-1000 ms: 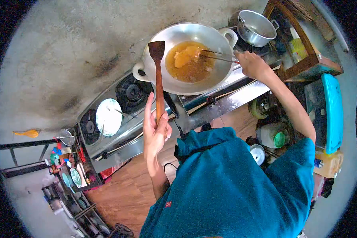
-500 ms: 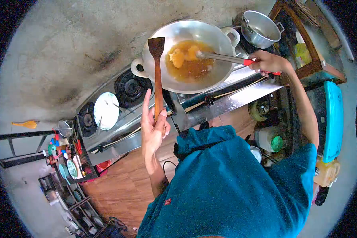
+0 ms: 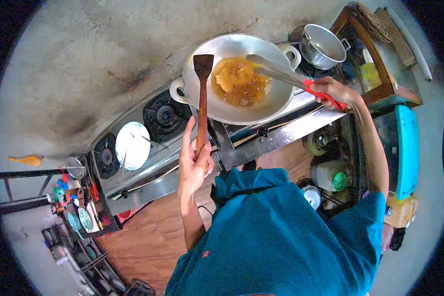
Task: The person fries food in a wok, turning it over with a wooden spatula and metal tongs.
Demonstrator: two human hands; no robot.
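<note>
Since half a second ago, the tongs (image 3: 281, 75) have lifted: their tips, then dipped into the oil beside the frying pieces, now hang clear above the far side of the wok (image 3: 232, 79). The right hand (image 3: 336, 92) stays clamped on their red grips, just off the wok's right rim. The left hand (image 3: 193, 163), in front of the wok, is closed around the wooden spatula (image 3: 202, 98), fingers loosely extended; its dark flat blade stands upright over the wok's left rim. The wok is shiny metal, two-handled, holding amber oil and pale golden food (image 3: 237, 81). A steel pot (image 3: 323, 47) sits behind its right handle.
</note>
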